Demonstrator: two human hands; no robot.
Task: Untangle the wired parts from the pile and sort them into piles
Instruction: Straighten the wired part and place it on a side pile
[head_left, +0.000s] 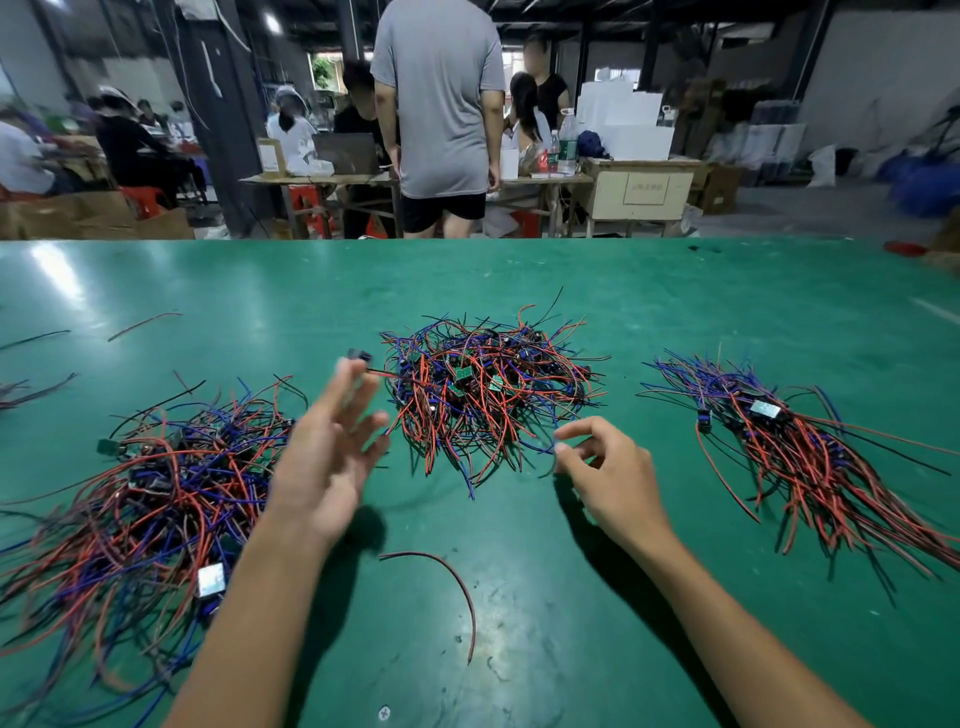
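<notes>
Before tangled pile (488, 395): left hand (324, 457) open, right hand (605, 473) pinching wire.

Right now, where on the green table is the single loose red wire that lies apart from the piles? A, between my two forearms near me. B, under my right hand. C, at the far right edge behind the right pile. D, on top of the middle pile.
A: the loose red wire curves on the bare green table between the two forearms, nearer than the middle pile.
</notes>
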